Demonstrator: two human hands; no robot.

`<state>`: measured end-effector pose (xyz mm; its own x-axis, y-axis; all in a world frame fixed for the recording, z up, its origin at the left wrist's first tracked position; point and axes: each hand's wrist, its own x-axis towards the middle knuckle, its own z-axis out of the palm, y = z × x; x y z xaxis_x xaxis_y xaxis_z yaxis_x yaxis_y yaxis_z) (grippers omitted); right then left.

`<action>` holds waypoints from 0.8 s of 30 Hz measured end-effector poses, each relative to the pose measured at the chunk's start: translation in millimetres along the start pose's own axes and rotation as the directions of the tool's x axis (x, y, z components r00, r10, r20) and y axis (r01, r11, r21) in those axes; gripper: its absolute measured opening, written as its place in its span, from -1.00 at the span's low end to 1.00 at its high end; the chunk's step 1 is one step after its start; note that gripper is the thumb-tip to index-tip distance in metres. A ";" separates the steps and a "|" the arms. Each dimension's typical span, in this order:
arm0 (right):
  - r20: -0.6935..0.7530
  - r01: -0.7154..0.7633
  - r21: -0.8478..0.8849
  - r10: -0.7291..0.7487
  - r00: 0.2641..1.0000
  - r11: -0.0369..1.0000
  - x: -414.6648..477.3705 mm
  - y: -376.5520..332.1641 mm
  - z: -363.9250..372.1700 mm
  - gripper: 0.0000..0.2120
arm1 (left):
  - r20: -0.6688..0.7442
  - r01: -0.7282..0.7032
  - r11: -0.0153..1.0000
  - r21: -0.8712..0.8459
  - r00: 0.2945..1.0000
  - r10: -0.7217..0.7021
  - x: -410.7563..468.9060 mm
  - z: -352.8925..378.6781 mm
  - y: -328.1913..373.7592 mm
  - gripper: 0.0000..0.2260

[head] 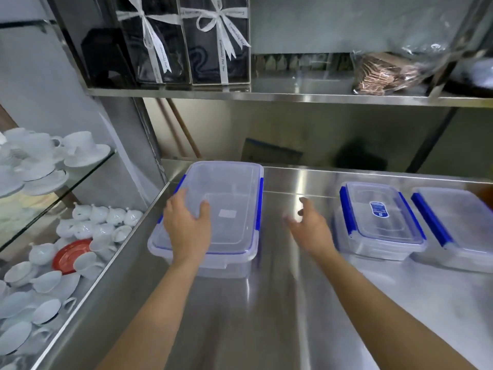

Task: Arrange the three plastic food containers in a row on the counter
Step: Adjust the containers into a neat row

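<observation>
Three clear plastic containers with blue clips stand on the steel counter (280, 303). The large container (229, 209) is at the left. My left hand (186, 225) lies flat on its lid near the left edge, fingers spread, not gripping. A smaller container (381, 222) with a blue label sits to the right, and a third container (461, 225) stands beside it, cut off by the frame's right edge. My right hand (309, 225) hovers between the large and the small container, fingers apart, holding nothing, slightly blurred.
A steel shelf (293, 96) overhangs the counter's back, holding dark ribboned gift boxes (186, 41) and a plastic bag of brown items (386, 73). Left of the counter, glass shelves (80, 180) carry white cups, saucers and a red saucer (70, 256).
</observation>
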<state>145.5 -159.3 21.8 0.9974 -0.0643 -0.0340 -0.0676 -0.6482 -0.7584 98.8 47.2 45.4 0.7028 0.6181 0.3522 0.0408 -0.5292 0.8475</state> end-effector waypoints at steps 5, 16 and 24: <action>-0.326 -0.107 -0.074 0.077 0.942 0.991 23.8 58.5 -71.6 -0.54 | 0.504 0.098 0.948 -0.302 0.861 0.071 -48.3 93.9 88.4 -0.64; -0.254 -0.415 0.002 0.402 0.880 0.910 38.1 165.8 -120.9 -0.28 | 0.813 0.476 0.879 -0.017 0.519 -0.265 -132.0 241.7 78.3 -0.30; -0.244 -0.264 0.179 0.302 0.922 0.948 38.2 160.8 -97.6 -0.34 | 0.764 0.613 0.775 -0.157 0.572 -0.298 -138.4 251.2 64.5 -0.53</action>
<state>170.1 -340.1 -38.0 0.8921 -0.4400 -0.1022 -0.3222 -0.4613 -0.8267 182.6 -218.5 -48.4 0.9327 0.0671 -0.3542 0.3506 0.0599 0.9346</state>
